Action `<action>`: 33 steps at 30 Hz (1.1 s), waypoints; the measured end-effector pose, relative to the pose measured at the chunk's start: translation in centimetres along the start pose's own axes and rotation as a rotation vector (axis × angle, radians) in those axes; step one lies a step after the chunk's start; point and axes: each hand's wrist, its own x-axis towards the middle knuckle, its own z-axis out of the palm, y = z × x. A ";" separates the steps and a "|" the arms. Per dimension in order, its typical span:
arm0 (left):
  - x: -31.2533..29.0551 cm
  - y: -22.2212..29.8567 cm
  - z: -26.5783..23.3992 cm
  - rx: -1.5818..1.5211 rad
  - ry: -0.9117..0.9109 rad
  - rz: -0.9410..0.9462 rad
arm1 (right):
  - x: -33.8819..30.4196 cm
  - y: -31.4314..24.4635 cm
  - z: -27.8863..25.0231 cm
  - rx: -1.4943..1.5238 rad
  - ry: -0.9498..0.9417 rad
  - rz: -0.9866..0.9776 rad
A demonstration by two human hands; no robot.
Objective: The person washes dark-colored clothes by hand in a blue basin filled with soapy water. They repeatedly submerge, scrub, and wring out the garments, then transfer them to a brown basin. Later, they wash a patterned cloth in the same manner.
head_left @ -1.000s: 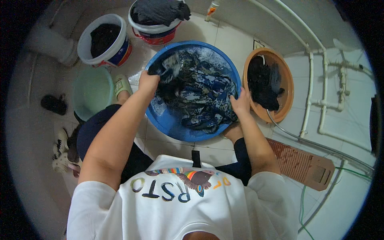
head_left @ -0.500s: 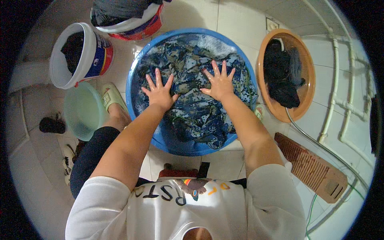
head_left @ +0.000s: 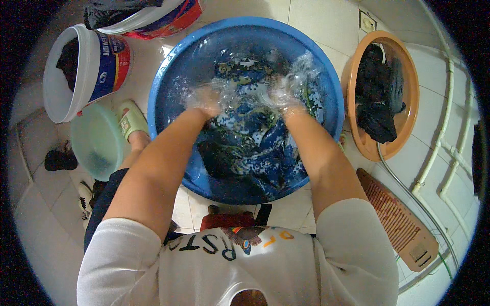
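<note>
Both hands, left hand point(head_left: 206, 99) and right hand point(head_left: 280, 97), plunge into the blue basin point(head_left: 168, 66), splashing over patterned blue laundry point(head_left: 250, 137). Grip's hidden by churning water, can't tell.

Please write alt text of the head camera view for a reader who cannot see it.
Seen from above, a person's left hand and right hand plunge into splashing water in a blue basin, onto blue patterned cloth. An orange basin with dark clothes sits to the right, a white bucket to the left.
</note>
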 end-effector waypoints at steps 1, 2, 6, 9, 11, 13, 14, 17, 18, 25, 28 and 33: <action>2.9 -2.1 2.3 -0.011 -0.015 -0.021 | 0.4 -0.3 -0.2 0.049 -0.042 -0.003; 3.2 -2.4 2.0 0.011 -0.012 0.073 | 0.9 -0.3 -0.4 0.100 -0.084 0.006; 4.0 -5.5 4.1 -0.241 0.143 0.191 | 4.2 -0.1 -1.6 0.298 -0.229 0.027; 0.3 -1.0 -0.3 -1.517 -0.028 -0.003 | 5.3 0.9 2.0 0.171 -0.114 0.091; -1.2 0.2 -3.5 -2.117 -0.203 -0.090 | 1.1 -3.1 -5.3 0.397 -0.092 0.219; -0.5 0.4 -4.7 -2.277 -0.468 0.178 | -1.6 -4.4 -6.2 0.556 0.148 0.094; -0.7 1.0 -5.9 -2.299 -0.556 0.211 | -2.7 -5.5 -7.5 0.557 0.201 -0.037; -0.4 1.1 -6.0 -2.201 -0.665 0.132 | -4.7 -7.3 -8.1 0.586 0.445 -0.438; -0.8 1.5 -6.0 -2.222 -0.669 0.179 | -5.0 -7.9 -8.5 0.566 0.482 -0.571; 2.5 -1.2 0.7 -2.230 -0.586 0.794 | -1.2 -8.2 -5.6 0.608 0.631 -0.576; 1.4 -0.5 0.0 -1.497 0.001 0.261 | 0.0 -6.7 -4.6 0.568 0.540 -0.387; -5.0 2.8 -9.8 -0.108 0.175 -0.071 | -0.8 -0.7 -5.1 0.541 0.741 -0.130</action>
